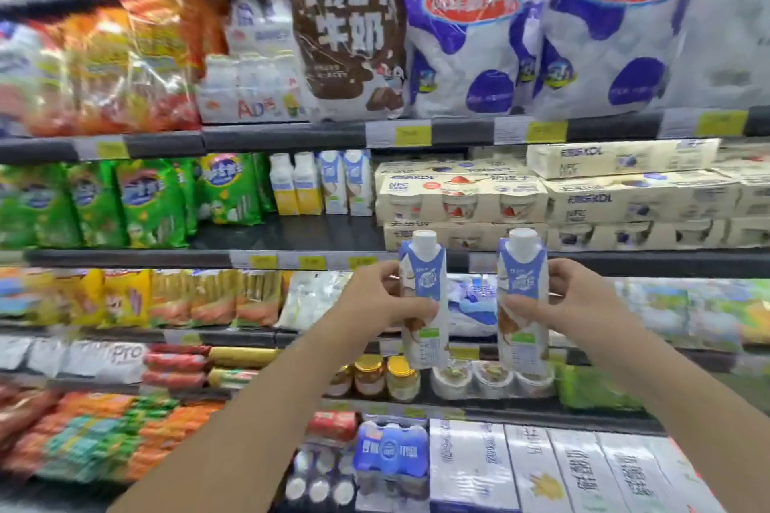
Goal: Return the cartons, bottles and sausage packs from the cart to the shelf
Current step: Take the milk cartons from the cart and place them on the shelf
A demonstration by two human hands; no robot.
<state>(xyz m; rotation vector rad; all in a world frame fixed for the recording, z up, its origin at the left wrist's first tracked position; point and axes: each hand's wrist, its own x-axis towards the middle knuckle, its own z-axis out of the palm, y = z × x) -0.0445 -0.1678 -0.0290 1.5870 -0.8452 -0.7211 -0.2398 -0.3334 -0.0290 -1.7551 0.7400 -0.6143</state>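
1. We hold two blue-and-white cartons upright in front of the shelves: the left carton (424, 300) in our left hand (377, 298), the right carton (523, 300) in our right hand (573, 296). Each hand is closed around its carton's middle, thumb on the front face and fingers wrapped behind.
2. These look like stiff, capped paperboard packs, light enough for one hand each. We judge the mid-body grip sound; squeezing harder could dent the walls, and the glossy skin may slip if gripped near the tapered top.
3. Above and to the left of our left hand, matching cartons (346, 183) stand on a dark shelf (291, 235) with bare space in front of them. That seems the likely home for ours, though the blur makes the labels hard to compare.
4. Directly above both hands sit cream multipack boxes (462, 196); below our hands are jars (385, 377) and cups (491, 381). The cart is out of view.
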